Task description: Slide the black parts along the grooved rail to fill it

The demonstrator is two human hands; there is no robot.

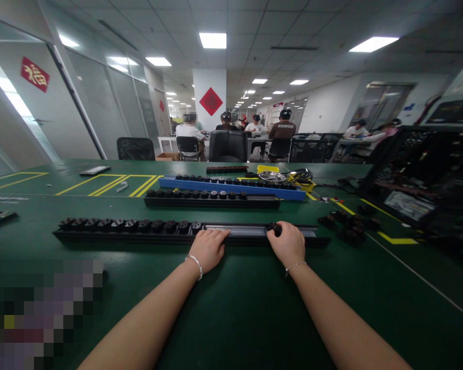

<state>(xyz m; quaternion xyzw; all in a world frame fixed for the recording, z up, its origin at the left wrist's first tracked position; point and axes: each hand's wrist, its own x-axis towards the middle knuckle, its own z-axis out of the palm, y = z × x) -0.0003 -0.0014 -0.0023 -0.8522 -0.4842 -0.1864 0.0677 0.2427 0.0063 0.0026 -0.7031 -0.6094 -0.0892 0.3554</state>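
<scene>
A long black rail (123, 238) lies across the green table in front of me. A row of round black socket modules (150, 226) fills its left part, and a pale strip (243, 232) shows in the channel further right. My left hand (209, 249) is closed on the rail's near edge, fingers over the top, just beside the last module of the row. Toward the rail's right end, my right hand (288, 245) pinches a small black socket module (274, 228) at the channel. The fingertips partly cover this module.
Behind it lie a shorter black rail (212, 203) with modules and a blue rail (231, 188). Loose black parts (349, 224) are heaped at right, near a dark open-fronted rack (412, 180). A blurred-out object (42, 318) is at lower left. People sit at far tables.
</scene>
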